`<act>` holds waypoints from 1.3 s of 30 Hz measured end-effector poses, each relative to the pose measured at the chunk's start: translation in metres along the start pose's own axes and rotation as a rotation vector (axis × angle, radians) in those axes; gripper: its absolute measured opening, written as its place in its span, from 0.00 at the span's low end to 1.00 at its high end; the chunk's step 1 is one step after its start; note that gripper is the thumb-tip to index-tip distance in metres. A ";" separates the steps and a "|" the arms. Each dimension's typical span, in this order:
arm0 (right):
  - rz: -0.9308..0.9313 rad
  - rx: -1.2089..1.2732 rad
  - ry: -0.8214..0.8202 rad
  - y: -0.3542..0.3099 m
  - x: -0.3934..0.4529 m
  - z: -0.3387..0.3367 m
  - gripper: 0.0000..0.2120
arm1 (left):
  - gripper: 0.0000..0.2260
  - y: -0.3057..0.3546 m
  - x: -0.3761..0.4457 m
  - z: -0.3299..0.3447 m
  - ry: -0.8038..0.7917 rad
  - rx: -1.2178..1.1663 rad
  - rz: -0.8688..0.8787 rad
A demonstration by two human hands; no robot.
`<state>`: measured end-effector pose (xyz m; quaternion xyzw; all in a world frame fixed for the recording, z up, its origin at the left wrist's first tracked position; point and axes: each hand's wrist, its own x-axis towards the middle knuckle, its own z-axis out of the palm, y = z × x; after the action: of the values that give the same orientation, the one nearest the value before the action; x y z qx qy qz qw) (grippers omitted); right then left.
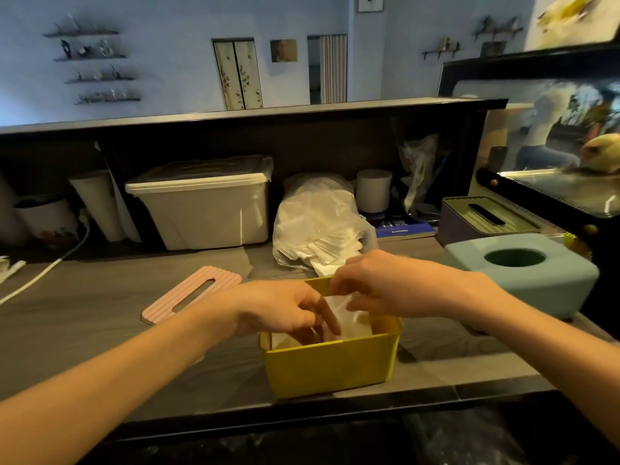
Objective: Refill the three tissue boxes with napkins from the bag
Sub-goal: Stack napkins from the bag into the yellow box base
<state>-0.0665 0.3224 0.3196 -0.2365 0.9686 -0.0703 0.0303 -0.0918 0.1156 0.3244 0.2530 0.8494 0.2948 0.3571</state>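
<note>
A yellow tissue box (330,365) stands lidless at the counter's front edge with white napkins (355,325) inside. My left hand (281,310) reaches into it, fingers curled down onto the napkins. My right hand (379,285) pinches the napkins at the box's far rim. The pink ribbed lid (191,293) lies flat to the left. Behind the box sits the clear plastic bag (318,223) of napkins. A light blue tissue box (523,273) with a round hole stands to the right, and a purple box (483,219) with a green slotted lid is behind it.
A beige lidded storage bin (204,203) and a white cylinder (373,191) stand at the back of the counter (100,317). A white cable (43,273) runs across the left side. A dark glass case (553,186) borders the right.
</note>
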 end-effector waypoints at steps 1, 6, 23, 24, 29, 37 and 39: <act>-0.001 -0.027 -0.012 0.001 -0.001 -0.001 0.17 | 0.14 0.001 -0.001 -0.005 0.034 0.026 0.010; -0.027 -0.102 -0.125 -0.007 0.003 0.001 0.19 | 0.14 0.002 -0.004 -0.020 0.074 0.619 0.054; 0.083 0.389 0.383 0.060 0.048 -0.009 0.09 | 0.09 -0.006 0.021 -0.081 0.436 0.064 0.218; 0.114 0.363 0.364 0.071 0.057 0.005 0.12 | 0.10 -0.013 0.030 -0.082 0.439 0.026 0.194; 0.097 0.305 0.248 0.104 0.098 0.059 0.26 | 0.09 -0.053 0.086 -0.077 0.485 -0.195 0.138; 0.044 0.175 0.356 0.113 0.135 0.076 0.26 | 0.09 -0.068 0.148 -0.073 0.741 -0.431 0.233; 0.037 0.100 0.396 0.114 0.140 0.076 0.26 | 0.08 -0.069 0.158 -0.069 0.824 -0.389 0.263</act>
<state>-0.2350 0.3482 0.2234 -0.1983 0.9551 -0.1628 -0.1480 -0.2564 0.1466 0.2449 0.1487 0.8102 0.5669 -0.0093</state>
